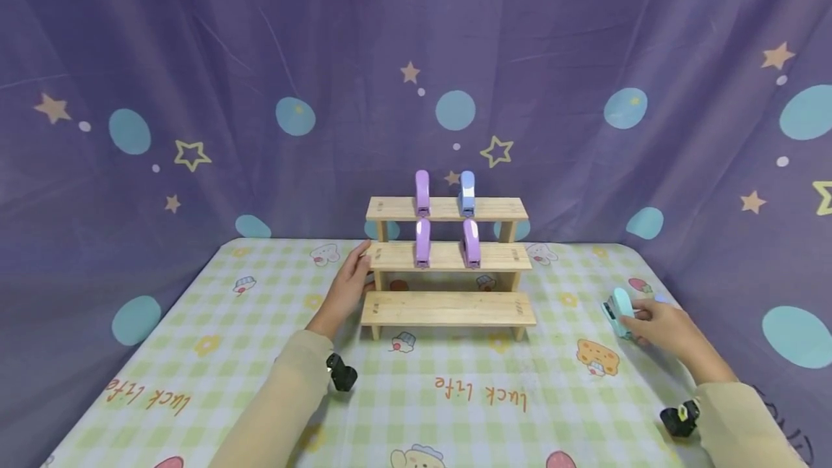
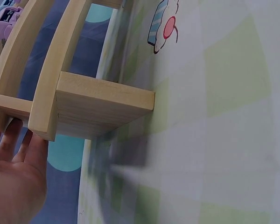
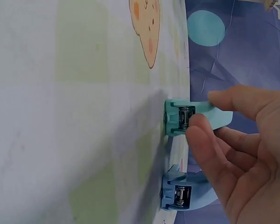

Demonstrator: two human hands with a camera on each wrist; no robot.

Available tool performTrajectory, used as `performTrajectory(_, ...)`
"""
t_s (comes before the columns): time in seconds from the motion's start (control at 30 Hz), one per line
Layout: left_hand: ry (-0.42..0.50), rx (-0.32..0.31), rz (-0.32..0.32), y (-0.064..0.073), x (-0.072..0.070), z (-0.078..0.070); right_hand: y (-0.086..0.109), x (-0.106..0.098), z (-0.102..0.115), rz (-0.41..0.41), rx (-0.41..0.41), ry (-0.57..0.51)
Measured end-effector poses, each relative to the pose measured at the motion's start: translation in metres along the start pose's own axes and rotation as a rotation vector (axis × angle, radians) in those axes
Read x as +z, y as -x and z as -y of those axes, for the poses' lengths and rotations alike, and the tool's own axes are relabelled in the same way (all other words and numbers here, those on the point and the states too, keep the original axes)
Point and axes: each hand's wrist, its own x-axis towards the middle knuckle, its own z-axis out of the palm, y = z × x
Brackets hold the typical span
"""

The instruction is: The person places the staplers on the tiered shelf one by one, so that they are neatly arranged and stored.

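Observation:
At the right of the table, my right hand (image 1: 666,327) pinches a mint green stapler (image 1: 622,309) between thumb and fingers. Its base is close over the cloth in the right wrist view, where a blue stapler (image 3: 186,191) stands beside it. My left hand (image 1: 347,284) is at the left end of a three-tier wooden display stand (image 1: 448,309), fingers against the board ends; some fingertips are hidden. On the top tier are a purple stapler (image 1: 422,192) and a blue one (image 1: 466,193). Two more purple staplers, left (image 1: 423,243) and right (image 1: 471,243), stand on the middle tier.
A green-and-white checked cloth (image 1: 260,396) with printed cartoons covers the table. Behind it and along both sides hangs a purple curtain (image 1: 364,42) with stars and blue dots. The stand's lowest board faces the front.

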Motion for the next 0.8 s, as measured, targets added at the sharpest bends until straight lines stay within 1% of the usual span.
performTrajectory(0.17,-0.005,0.006,-0.007,0.002,0.000,0.000,0.000,0.004,0.003,0.057,0.024,-0.122)
performTrajectory(0.27,-0.002,0.006,-0.011,0.002,0.000,0.000,-0.001,0.006,0.002,0.081,0.051,-0.168)
performTrajectory(0.4,-0.009,0.006,-0.004,0.002,0.001,-0.001,-0.001,0.009,0.001,0.082,0.075,-0.178)
performTrajectory(0.6,0.005,0.002,0.013,0.003,0.000,-0.003,0.000,0.011,0.000,0.059,0.068,-0.170)
performTrajectory(0.67,0.013,-0.010,0.022,0.005,0.000,-0.008,0.000,0.011,0.001,0.055,0.065,-0.160)
performTrajectory(0.8,0.008,-0.029,0.036,0.015,0.001,-0.028,0.000,0.010,0.002,0.042,0.067,-0.148)
